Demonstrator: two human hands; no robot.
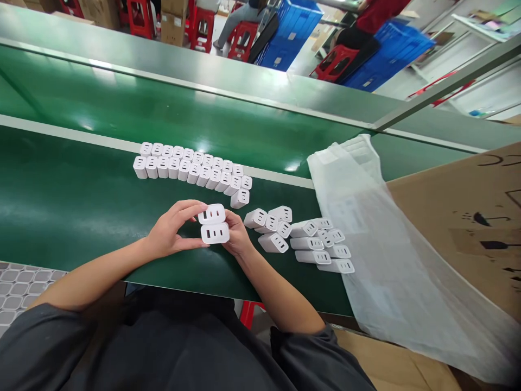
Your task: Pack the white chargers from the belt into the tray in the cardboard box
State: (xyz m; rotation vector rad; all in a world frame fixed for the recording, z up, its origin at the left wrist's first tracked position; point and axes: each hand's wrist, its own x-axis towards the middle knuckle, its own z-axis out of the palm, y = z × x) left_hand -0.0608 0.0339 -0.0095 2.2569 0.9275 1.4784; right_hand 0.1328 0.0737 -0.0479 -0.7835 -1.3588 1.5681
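Observation:
Two white charger blocks (214, 224), stacked one on the other with their ports facing me, are held between both hands above the green table (73, 201). My left hand (173, 231) grips their left side with curled fingers. My right hand (238, 236) closes on their right side. Farther back, two neat rows of several white chargers (191, 167) stand side by side. To the right of my hands lies a loose pile of several more chargers (309, 241).
A crumpled translucent plastic bag (386, 260) lies to the right, over a brown cardboard box (468, 217). Beyond the table are red stools (334, 62), blue crates (391, 54) and seated people. A honeycomb-patterned tray (20, 285) sits at lower left.

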